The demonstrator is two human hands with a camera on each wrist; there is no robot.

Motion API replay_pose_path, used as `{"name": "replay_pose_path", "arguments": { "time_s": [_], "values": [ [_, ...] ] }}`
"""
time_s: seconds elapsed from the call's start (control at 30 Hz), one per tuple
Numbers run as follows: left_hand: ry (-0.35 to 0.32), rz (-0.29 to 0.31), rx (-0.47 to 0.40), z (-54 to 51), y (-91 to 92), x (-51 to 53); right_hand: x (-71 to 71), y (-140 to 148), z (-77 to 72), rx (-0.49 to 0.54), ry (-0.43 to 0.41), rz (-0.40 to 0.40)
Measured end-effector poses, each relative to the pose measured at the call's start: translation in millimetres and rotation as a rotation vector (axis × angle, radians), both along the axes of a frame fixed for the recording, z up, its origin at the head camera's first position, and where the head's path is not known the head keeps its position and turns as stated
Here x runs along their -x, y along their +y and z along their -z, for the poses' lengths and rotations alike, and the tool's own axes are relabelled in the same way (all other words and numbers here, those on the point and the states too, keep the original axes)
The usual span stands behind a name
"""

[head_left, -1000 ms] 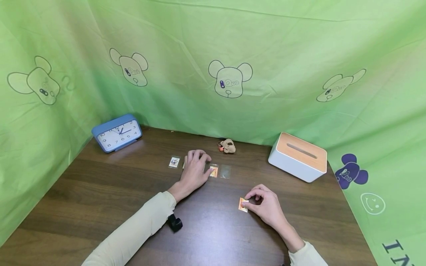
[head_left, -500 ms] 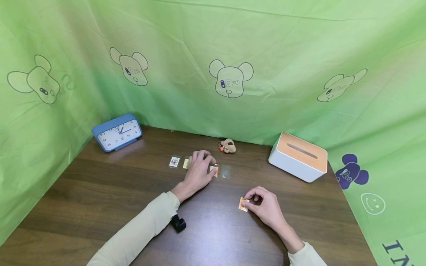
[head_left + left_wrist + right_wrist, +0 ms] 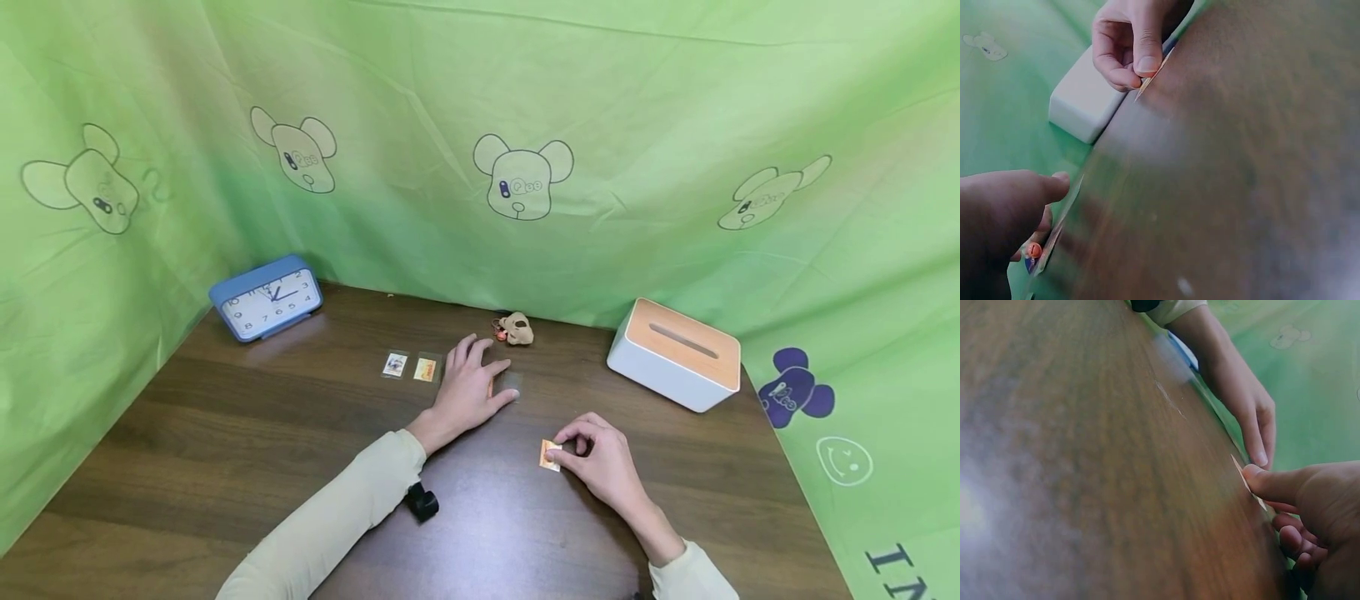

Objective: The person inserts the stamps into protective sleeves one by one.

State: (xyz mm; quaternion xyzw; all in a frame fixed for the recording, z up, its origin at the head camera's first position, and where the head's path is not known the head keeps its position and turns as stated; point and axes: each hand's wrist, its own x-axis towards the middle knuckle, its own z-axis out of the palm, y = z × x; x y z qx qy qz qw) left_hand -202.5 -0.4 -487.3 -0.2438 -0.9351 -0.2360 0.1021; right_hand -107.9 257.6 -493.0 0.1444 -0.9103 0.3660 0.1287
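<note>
My right hand (image 3: 603,471) pinches a small orange picture card (image 3: 548,455) between thumb and fingers. In the right wrist view that card (image 3: 1240,472) appears edge-on beneath the thumb. Farther back, my left hand (image 3: 467,393) lies over a row of small cards with its fingers spread. Its thumb reaches over a clear plastic sleeve (image 3: 512,382) at the row's right end. An orange-edged card (image 3: 491,387) peeks out between thumb and forefinger, mostly hidden. To the left of this hand lie a sleeved orange-and-yellow card (image 3: 425,369) and a sleeved white picture card (image 3: 395,364).
Behind the row sits a beige trinket (image 3: 517,329) with an orange bell (image 3: 501,336). A blue clock (image 3: 272,298) stands at the back left. The white tissue box (image 3: 675,354) with a wooden lid is at the back right. Green curtains (image 3: 420,167) border the table (image 3: 225,450).
My left hand has slid rightward along the row, its fingers spreading more. The second card has come into view and the clear sleeve is now partly covered. The right hand keeps its card nearly still.
</note>
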Motion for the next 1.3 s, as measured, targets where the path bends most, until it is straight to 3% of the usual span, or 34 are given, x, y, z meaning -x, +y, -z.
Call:
{"name": "replay_pose_path", "arguments": {
  "time_s": [0.17, 0.37, 0.57, 0.8, 0.93, 1.13, 1.3],
  "values": [
    [0.004, 0.003, 0.043, 1.8, 2.4, 1.7, -0.1, 0, -0.4, 0.007, -0.017, 0.007],
    [0.017, 0.053, -0.024, 3.3, 1.8, 2.3, -1.7, -3, -0.9, 0.083, -0.070, 0.031],
    [0.057, 0.077, -0.051, 0.2, 3.0, 0.4, -1.6, -4, 1.0, 0.110, -0.061, 0.039],
    [0.016, 0.134, -0.156, -2.4, 4.8, -6.3, -0.1, -4, 3.2, 0.119, -0.047, 0.021],
    [0.025, 0.161, -0.198, -4.1, 5.4, -10.0, 0.0, -3, 5.3, 0.101, -0.016, 0.014],
    [0.057, 0.166, -0.251, -9.9, 0.3, -19.6, 0.3, -3, 7.1, 0.086, 0.021, -0.002],
    [0.030, 0.181, -0.291, -13.5, -10.5, -29.1, 0.0, -4, 7.4, 0.140, 0.001, 0.001]
  ]
}}
